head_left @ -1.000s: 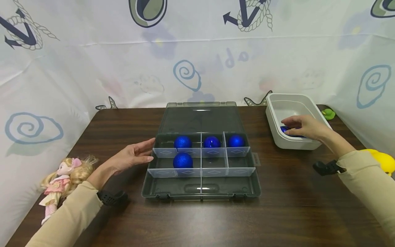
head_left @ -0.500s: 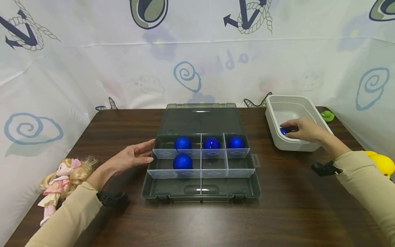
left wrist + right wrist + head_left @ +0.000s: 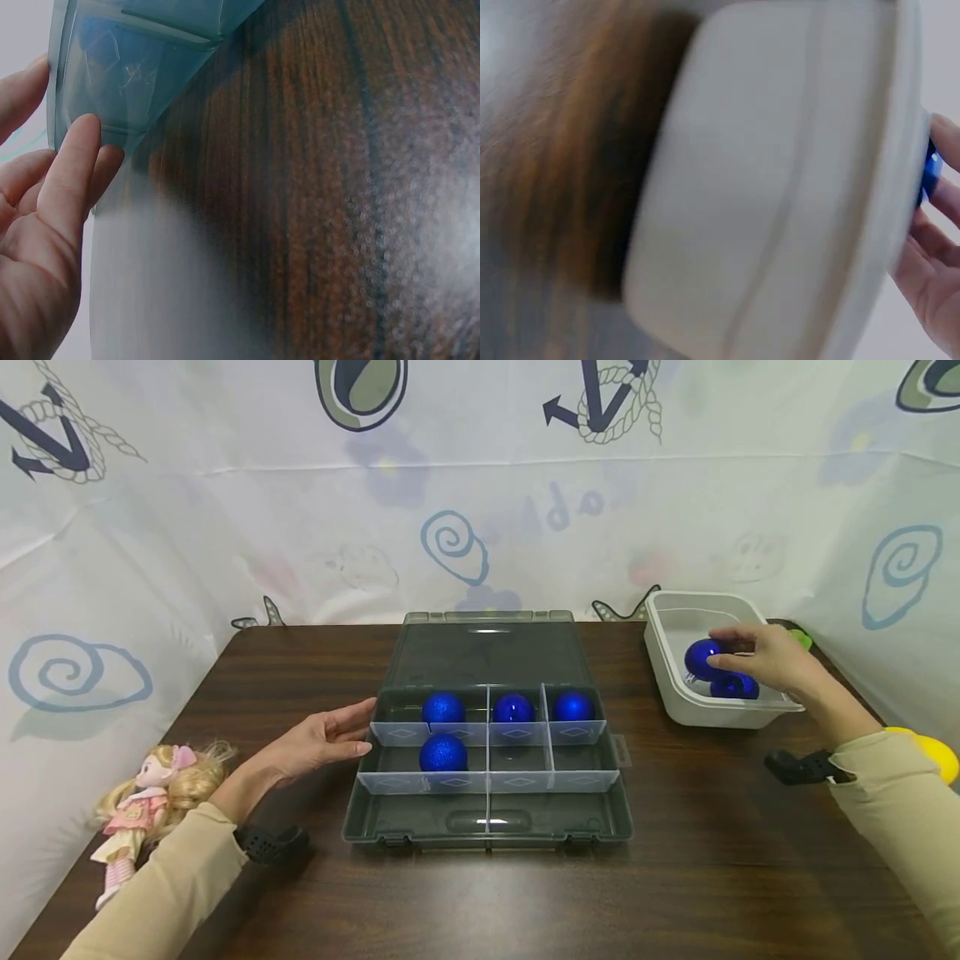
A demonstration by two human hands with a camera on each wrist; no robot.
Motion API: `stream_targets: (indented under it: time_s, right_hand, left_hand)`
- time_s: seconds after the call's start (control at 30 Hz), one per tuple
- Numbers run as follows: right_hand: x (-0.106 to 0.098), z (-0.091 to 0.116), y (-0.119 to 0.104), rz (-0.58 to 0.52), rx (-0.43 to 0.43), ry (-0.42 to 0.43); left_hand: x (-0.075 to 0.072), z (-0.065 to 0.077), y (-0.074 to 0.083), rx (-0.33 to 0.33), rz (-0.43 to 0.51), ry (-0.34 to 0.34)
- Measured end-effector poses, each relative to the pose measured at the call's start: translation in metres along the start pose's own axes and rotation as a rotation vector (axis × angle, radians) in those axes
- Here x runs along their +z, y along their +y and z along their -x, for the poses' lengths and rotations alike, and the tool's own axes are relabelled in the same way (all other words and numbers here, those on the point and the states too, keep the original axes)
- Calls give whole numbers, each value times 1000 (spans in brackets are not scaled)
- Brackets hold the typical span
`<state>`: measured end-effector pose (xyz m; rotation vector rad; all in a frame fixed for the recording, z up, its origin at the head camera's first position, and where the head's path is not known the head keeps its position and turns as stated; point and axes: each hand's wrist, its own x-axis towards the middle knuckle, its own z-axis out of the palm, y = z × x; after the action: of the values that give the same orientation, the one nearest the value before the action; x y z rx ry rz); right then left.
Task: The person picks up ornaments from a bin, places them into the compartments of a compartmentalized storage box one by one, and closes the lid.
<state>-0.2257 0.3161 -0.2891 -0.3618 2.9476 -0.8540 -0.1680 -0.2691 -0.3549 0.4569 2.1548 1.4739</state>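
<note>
"Pinching what, that right hand [image 3: 771, 657]?"

"A blue ball [image 3: 699, 660], between thumb and fingertips, parted just to its width. The ball juts left of them, within the outline of the white bin [image 3: 705, 715]; its height above the floor I can't tell. More blue shows nearer and right, beneath the fingers."

"Any long axis?"

"None, it's round, with a small silvery bit on its near-left side."

"And the divided case [image 3: 408, 812]?"

"Left of the bin and nearer, well apart. The left hand [image 3: 322, 743] is closer to it: fingers loosely extended at its left edge, gripping nothing."
</note>
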Motion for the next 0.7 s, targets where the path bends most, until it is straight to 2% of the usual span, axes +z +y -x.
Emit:
stream_targets:
  time_s: [0.1,0.23,0.3,0.4,0.57,0.7]
  right_hand:
    - [-8,3,-8,-60,63,87]
    - [-8,6,-29,-162,74,159]
    - [-1,7,-45,-214,47,164]
    - [18,8,-71,-314,-31,119]
    - [62,10,-109,-457,-178,-22]
    - [89,14,-130,-527,-212,-105]
  left_hand:
    - [-1,0,2,2,-3,3]
    - [-1,0,3,-4,-3,5]
    - [-1,0,3,-8,-2,7]
    - [-1,0,2,-8,5,5]
    - [0,0,0,-9,9,-1]
    - [1,0,0,-6,12,1]
